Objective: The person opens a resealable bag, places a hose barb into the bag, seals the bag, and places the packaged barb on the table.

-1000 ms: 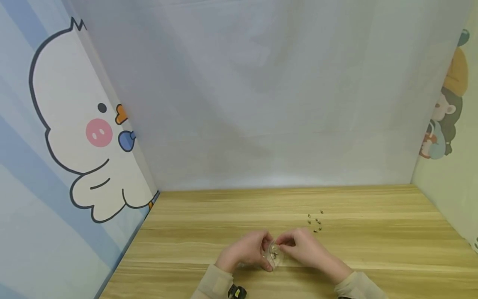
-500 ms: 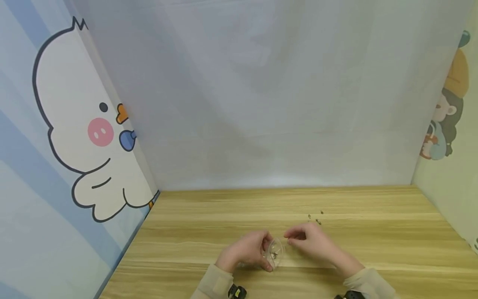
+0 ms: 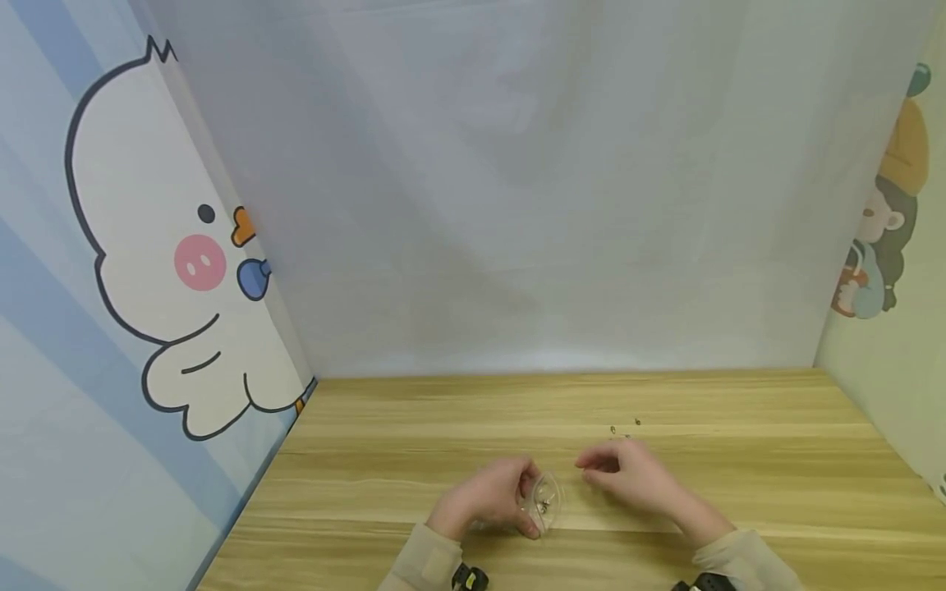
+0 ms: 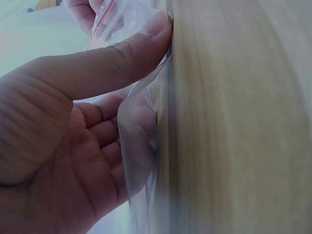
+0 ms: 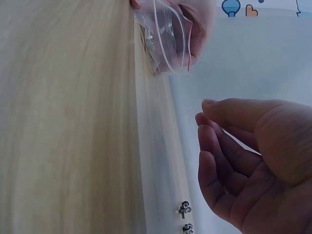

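My left hand (image 3: 491, 492) holds a clear zip-top plastic bag (image 3: 548, 502) low over the table, its thumb along the near side and fingers behind. The bag's mouth gapes toward the right, and a few small dark metal pieces (image 3: 544, 507) lie inside. In the left wrist view the bag's film (image 4: 134, 146) stretches below the thumb. My right hand (image 3: 628, 474) hovers right of the bag, apart from it, fingers loosely bent with nothing between them. Beyond it lie small metal pieces (image 3: 613, 429), partly hidden by that hand. Seen from the right wrist, one looks like a small cross-shaped charm (image 5: 185, 209).
The wood-grain table (image 3: 399, 435) spreads around both hands. A pale cloth backdrop (image 3: 517, 205) rises at its far edge. Side panels with a cartoon bird (image 3: 148, 180) and a cartoon figure (image 3: 879, 238) stand left and right.
My right hand has drawn back from the bag's mouth to the right, toward the loose metal pieces, and now covers some of them. The left hand keeps its place with the bag.
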Available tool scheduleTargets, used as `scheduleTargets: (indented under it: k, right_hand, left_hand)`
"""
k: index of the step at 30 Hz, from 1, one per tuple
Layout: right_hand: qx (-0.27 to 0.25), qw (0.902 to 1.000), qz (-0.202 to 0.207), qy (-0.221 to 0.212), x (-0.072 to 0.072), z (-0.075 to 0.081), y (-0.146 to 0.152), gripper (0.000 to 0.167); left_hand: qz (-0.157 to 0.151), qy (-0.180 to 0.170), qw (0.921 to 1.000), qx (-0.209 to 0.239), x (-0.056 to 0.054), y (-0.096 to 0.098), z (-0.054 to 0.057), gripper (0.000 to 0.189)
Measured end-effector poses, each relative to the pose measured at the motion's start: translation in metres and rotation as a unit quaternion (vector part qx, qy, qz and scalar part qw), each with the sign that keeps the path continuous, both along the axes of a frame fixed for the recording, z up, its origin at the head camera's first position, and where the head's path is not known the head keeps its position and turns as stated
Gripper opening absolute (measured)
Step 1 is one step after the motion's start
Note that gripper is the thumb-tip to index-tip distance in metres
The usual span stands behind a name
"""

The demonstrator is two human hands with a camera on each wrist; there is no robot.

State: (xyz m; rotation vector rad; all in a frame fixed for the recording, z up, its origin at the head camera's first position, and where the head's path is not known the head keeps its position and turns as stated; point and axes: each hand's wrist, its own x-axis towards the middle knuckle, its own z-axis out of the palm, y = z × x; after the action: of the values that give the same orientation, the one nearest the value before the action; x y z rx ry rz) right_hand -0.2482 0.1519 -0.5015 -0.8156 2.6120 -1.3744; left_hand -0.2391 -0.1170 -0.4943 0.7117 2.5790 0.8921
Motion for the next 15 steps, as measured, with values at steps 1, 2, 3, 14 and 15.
scheduleTargets:
  k: [1, 2, 3, 14, 15]
  right_hand:
    - [0.001, 1.0, 0.001, 0.0, 0.0, 0.0, 0.001, 0.018]
    - [0.001, 1.0, 0.002, -0.001, -0.001, 0.0, 0.002, 0.018]
    - [0.001, 1.0, 0.004, -0.001, -0.001, -0.001, 0.003, 0.018]
    - [0.01, 0.9997, -0.011, -0.019, -0.007, -0.002, 0.026, 0.018]
    - [0.011, 0.9996, -0.015, -0.021, -0.008, -0.002, 0.029, 0.017]
  left_hand:
    - [0.0, 0.0, 1.0, 0.001, 0.0, 0.0, 0.0, 0.062]
    - [0.0, -0.001, 1.0, 0.001, 0.0, 0.0, 0.001, 0.062]
    - [0.0, 0.0, 1.0, 0.001, 0.001, 0.0, 0.001, 0.062]
    - [-0.001, -0.004, 1.0, -0.002, 0.001, 0.0, 0.001, 0.062]
    - [-0.002, -0.004, 1.0, -0.004, 0.0, 0.0, 0.001, 0.062]
